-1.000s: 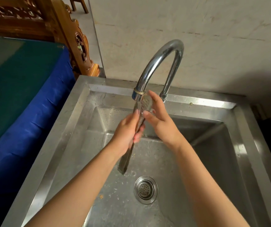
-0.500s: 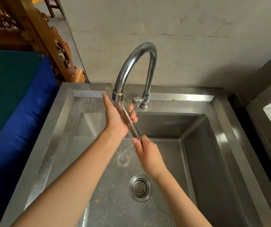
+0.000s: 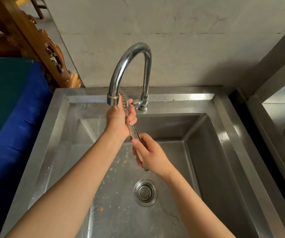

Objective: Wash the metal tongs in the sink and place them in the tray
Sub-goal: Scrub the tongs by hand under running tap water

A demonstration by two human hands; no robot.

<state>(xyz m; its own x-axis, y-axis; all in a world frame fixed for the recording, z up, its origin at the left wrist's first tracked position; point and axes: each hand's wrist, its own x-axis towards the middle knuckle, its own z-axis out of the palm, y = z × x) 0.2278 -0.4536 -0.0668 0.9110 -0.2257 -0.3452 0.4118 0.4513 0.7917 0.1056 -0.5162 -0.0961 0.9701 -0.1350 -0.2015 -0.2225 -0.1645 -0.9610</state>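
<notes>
The metal tongs [image 3: 135,133] slant through the air over the steel sink [image 3: 224,134], their perforated head just under the faucet spout [image 3: 113,100]. My left hand [image 3: 119,120] wraps around the upper part near that head, fingers curled over it. Lower down, my right hand [image 3: 149,154] grips the handle end, which pokes out below the palm. Water wets the basin floor under the tongs. No tray shows in this view.
The curved chrome faucet [image 3: 133,66] rises from the sink's back rim, with its valve [image 3: 141,103] at the base. A drain strainer [image 3: 145,192] sits in the basin floor. A blue and green cloth [image 3: 9,107] covers the surface to the left; a second steel unit [image 3: 279,121] stands at right.
The tongs were turned: a second ago my left hand held the handle and my right touched the head. Now my left holds the head end and my right grips the handle.
</notes>
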